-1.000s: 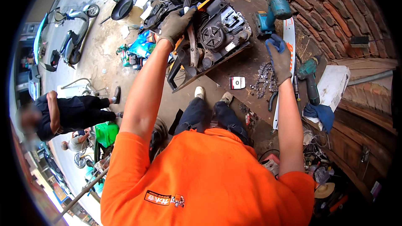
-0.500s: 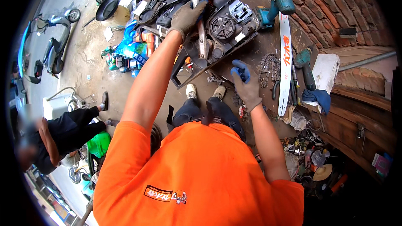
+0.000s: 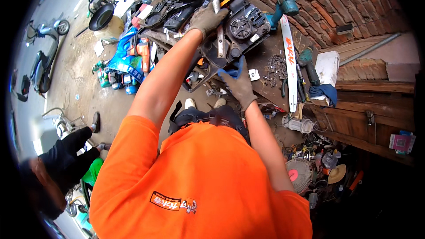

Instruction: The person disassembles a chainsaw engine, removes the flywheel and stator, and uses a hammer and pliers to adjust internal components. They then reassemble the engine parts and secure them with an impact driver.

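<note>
Left hand [image 3: 207, 20] grips the chainsaw [image 3: 240, 29], whose rear end overhangs the workbench [image 3: 269, 93]; the right hand [image 3: 241, 87], splayed, sits by its near edge, contact unclear. A slackened hold could let that overhang tip it floorward.

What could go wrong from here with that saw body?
Tipping: the saw body seems to jut past the edge of the bench. If the left grip slips off the front handle, it might drop; the right grip is open, its contact unclear.

Snag: the chain lies loosely heaped right of the right grip and could catch it.

Knock: the guide bar ends near the bench's front edge; a forearm might push it off.
</note>
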`<state>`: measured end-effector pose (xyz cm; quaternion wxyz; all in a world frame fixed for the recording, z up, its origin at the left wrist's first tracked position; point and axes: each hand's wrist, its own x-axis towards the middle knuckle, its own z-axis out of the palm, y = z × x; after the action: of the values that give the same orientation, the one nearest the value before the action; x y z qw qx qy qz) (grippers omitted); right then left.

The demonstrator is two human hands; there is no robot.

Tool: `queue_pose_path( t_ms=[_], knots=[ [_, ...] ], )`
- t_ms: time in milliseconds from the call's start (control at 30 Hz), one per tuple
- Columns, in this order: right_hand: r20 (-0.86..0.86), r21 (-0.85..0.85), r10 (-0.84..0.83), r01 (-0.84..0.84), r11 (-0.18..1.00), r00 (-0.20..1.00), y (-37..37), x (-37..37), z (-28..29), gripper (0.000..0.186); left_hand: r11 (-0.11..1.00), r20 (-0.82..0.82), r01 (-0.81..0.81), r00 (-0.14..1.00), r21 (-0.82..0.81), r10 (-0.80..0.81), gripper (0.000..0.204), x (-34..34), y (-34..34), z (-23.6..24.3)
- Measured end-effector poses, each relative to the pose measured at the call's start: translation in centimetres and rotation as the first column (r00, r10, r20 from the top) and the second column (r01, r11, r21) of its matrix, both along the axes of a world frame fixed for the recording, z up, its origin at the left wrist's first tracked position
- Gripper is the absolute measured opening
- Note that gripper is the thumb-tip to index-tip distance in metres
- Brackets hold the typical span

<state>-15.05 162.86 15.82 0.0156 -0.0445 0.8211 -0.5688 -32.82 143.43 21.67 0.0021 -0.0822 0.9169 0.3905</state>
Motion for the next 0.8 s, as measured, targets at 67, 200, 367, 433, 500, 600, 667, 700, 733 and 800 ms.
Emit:
queue_pose_path(
  t_ms=[67, 200, 367, 433, 500, 600, 667, 700, 733, 800],
  knots=[
    [0.042, 0.068, -0.048, 0.045, 0.997, 0.998, -0.7, -0.3, -0.1, 0.102, 0.995, 0.026, 0.058, 0.998, 0.082, -0.06, 0.085, 0.1, -0.5, 0.0],
    [-0.055, 0.252, -0.184, 0.192, 0.948, 0.981, -2.5, -0.2, -0.3, 0.1, 0.998, 0.031, 0.03, 0.999, 0.047, -0.031, 0.081, 0.5, -1.0, -0.2],
    [0.038, 0.456, -0.161, 0.126, 0.881, 0.986, -3.1, 0.1, 2.6, 0.1, 1.0, 0.022, 0.005, 1.0, 0.031, -0.005, 0.081, 0.7, -0.7, 0.0],
    [0.008, 0.541, -0.156, 0.127, 0.831, 0.988, -3.2, 0.2, 2.9, 0.098, 0.999, 0.027, 0.0, 1.0, 0.037, -0.001, 0.082, 0.9, -0.3, 0.4],
    [0.055, 0.594, -0.123, 0.067, 0.802, 0.991, -3.0, -0.1, 3.6, 0.096, 0.999, 0.003, -0.008, 1.0, 0.034, 0.008, 0.082, 0.6, -0.4, -0.8],
    [0.003, 0.61, -0.064, 0.049, 0.791, 0.998, -2.0, -0.5, 4.0, 0.09, 0.999, -0.042, -0.027, 0.999, 0.032, 0.029, 0.075, 0.7, 0.1, -0.4],
    [-0.071, 0.583, -0.006, 0.046, 0.811, 0.997, -0.9, -0.7, 2.9, 0.087, 0.998, -0.097, 0.008, 0.995, 0.066, -0.001, 0.068, 0.1, -0.7, -1.5],
    [-0.184, 0.53, 0.017, 0.084, 0.844, 0.983, 0.2, -1.3, 2.5, 0.075, 0.997, -0.092, 0.0, 0.996, 0.08, 0.008, 0.064, -0.4, -1.0, -2.4],
    [-0.144, 0.356, -0.025, 0.076, 0.931, 0.989, 1.2, -1.9, 2.4, 0.069, 0.996, -0.095, -0.02, 0.995, 0.089, 0.029, 0.064, 0.0, -1.0, -2.1],
    [-0.043, -0.024, -0.082, 0.081, 0.996, 0.996, 3.3, -3.8, 2.1, 0.057, 0.985, -0.084, -0.055, 0.994, 0.162, 0.069, 0.062, -0.4, -1.3, -3.3]
  ],
)
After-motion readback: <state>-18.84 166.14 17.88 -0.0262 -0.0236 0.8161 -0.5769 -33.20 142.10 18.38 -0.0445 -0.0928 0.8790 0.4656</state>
